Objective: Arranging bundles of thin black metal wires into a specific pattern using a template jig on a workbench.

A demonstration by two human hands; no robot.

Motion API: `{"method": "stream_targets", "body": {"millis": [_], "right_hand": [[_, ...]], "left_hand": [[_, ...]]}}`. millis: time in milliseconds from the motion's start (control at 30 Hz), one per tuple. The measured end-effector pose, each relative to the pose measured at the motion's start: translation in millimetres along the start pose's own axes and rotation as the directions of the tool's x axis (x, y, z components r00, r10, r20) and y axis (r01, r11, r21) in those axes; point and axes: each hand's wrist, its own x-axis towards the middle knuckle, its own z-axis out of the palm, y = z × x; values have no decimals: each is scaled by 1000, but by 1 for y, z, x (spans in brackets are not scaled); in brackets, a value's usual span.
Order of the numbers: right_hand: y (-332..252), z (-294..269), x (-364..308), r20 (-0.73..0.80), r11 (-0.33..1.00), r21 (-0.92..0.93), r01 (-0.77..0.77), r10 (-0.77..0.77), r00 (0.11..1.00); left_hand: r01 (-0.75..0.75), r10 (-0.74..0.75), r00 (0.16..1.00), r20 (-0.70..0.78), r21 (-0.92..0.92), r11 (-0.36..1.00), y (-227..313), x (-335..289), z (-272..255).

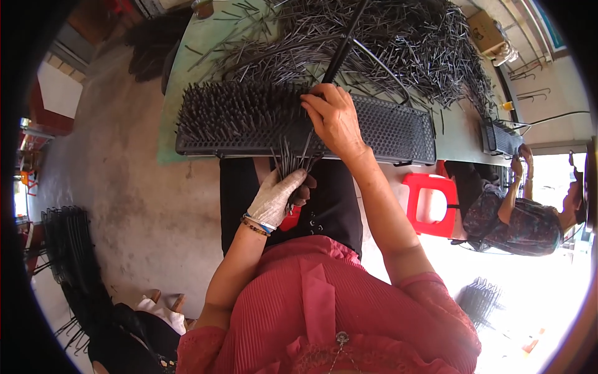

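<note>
My left hand (274, 201), in a pale glove, is closed around a bunch of thin dark rods (285, 161) that stick up from the fist. It is just off the near edge of a long black perforated tray (395, 132). Upright dark rods (230, 115) fill the holes in the tray's left part; on the right the holes are bare. Above the tray's middle, where the standing rods end, is my bare right hand (336, 118). Its fingers are bent in a pinch, and whatever is between the fingertips is too small to make out.
Behind the tray, a big heap of loose dark rods (405, 50) covers much of the green tabletop (177, 81). A black bar (342, 53) slants up over the tray. To the right are a red plastic stool (414, 202) and a seated person (517, 215) handling a similar tray (498, 137).
</note>
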Motion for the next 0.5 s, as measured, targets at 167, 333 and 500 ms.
{"method": "stream_targets", "body": {"millis": [167,333,500], "right_hand": [[-7,-8,-1,-101,989,96,-109,119,988],[-31,-28,-18,295,690,367,-624,549,782],[-32,-28,-23,292,541,548,-638,591,752]], "left_hand": [[-34,34,999,-10,6,999,-2,-1,-3],[-100,100,995,17,27,995,6,-4,5],[-99,95,995,41,104,990,3,-1,0]]}}
